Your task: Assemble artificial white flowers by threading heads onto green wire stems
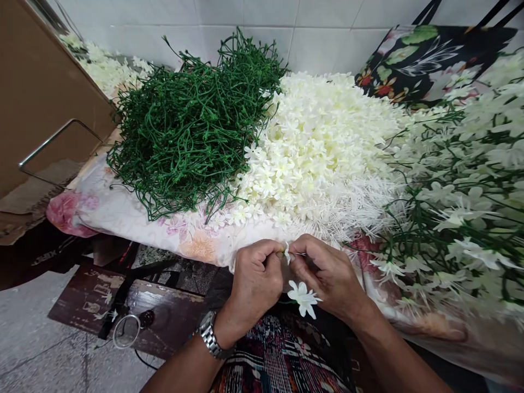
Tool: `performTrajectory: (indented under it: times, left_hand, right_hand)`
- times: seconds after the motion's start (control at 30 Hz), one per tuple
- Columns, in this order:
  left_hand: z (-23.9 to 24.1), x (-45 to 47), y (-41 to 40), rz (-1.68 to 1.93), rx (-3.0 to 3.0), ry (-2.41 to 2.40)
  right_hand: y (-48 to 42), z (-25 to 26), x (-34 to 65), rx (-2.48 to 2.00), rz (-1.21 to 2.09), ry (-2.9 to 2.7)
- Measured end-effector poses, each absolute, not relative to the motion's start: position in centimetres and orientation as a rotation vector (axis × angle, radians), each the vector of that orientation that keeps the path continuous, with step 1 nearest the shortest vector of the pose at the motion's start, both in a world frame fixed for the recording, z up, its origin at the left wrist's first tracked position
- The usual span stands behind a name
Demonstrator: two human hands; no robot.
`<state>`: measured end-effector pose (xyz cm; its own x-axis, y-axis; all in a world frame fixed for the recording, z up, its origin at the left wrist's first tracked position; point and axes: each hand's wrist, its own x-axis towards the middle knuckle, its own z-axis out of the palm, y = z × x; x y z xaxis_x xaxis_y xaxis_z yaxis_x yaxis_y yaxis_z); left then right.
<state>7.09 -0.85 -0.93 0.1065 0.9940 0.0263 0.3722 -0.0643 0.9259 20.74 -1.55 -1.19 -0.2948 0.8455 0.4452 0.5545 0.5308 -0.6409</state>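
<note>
Close together in front of my body, my left hand (pixel 258 275) and my right hand (pixel 325 273) pinch at a small white artificial flower (pixel 286 252) between their fingertips. The left fingers are curled closed, and what they grip is mostly hidden, though a bit of green stem shows at the flower. A thin white piece shows at the right fingertips. Below the hands hangs an open white artificial flower (pixel 303 299). Just beyond lie a heap of loose white petals (pixel 323 147), a bundle of thin white stamens (pixel 356 210) and a tangled pile of green plastic stems (pixel 192 125).
Assembled white flowers on green stems (pixel 462 218) crowd the right side. A floral cloth (pixel 143 218) covers the work surface. At left stand a cardboard box (pixel 41 109) and, below, a dark wooden bench (pixel 164 311). A black floral bag (pixel 434 65) leans against the tiled wall.
</note>
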Motion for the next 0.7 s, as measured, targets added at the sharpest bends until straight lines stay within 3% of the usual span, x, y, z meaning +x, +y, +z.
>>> performTrajectory:
  times: [0.7]
  left_hand:
    - [-1.24, 6.76, -0.97, 0.957, 1.674, 1.321]
  right_hand:
    - [-1.46, -1.14, 20.89, -1.159, 0.488, -1.985]
